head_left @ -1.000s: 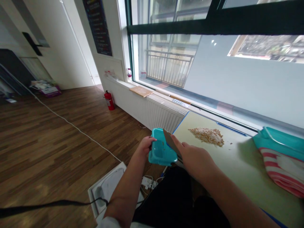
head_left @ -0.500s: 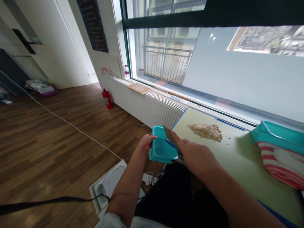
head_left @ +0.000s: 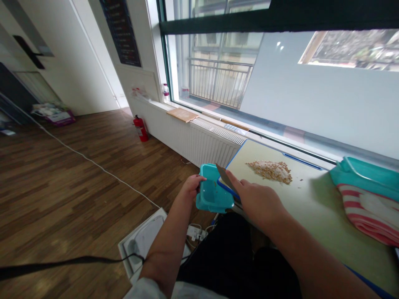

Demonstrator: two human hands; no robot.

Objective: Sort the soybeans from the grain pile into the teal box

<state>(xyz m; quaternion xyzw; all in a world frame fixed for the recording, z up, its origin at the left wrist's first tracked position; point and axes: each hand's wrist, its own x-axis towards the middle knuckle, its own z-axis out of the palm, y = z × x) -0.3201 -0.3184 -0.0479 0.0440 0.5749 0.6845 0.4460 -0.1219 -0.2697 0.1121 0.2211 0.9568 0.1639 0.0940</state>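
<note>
My left hand point(head_left: 188, 188) grips the near left rim of a small teal plastic tub point(head_left: 212, 194), held just off the left edge of a pale green cutting board point(head_left: 314, 207). A few brown bits lie inside the tub. My right hand point(head_left: 257, 202) is closed round the handle of a knife point(head_left: 225, 179), index finger along the blade's back. The blade tip pokes over the tub at the board's edge. A heap of chopped brown and white bits point(head_left: 270, 171) lies further along the board.
A red-and-white striped cloth point(head_left: 368, 214) lies on the board's right beside a larger teal tray point(head_left: 368, 174). Behind runs a window sill with a radiator point(head_left: 202, 143). A red fire extinguisher point(head_left: 140, 128), a white cable and a white scale-like device point(head_left: 146, 245) are on the wooden floor.
The view shifted slightly. The tub and knife stay together at the board's edge; the blade has dropped a little lower against the tub's rim.
</note>
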